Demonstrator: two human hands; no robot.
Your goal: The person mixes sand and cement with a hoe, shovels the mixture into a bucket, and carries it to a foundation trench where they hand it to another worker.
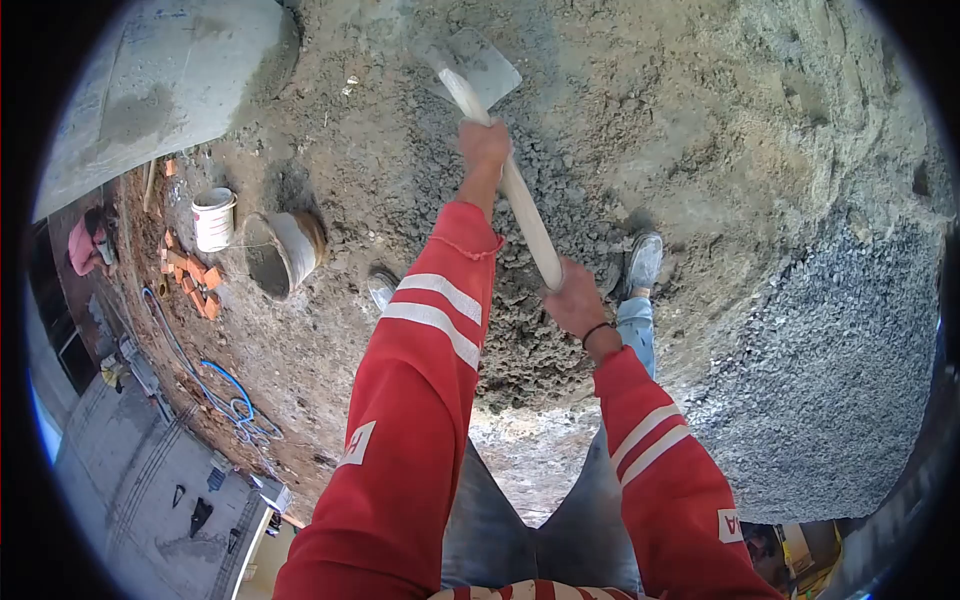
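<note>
My left hand [484, 146] is wrapped round the upper part of a pale wooden handle [530, 225], near the tool's head. Further down, my right hand [577, 300] grips the same handle close to its lower end. A flat grey shovel blade [483, 68] lies at the far end, on the ground at the top centre. Between my feet and under the handle spreads a heap of wet grey mix [530, 340]. Both sleeves are red with white stripes.
A white bucket [214, 220] and a larger container [283, 250] stand at the left, beside orange bricks [193, 278]. Blue hose [228, 378] lies below them. Gravel [830, 370] is piled at right. A person in pink [88, 243] crouches at far left.
</note>
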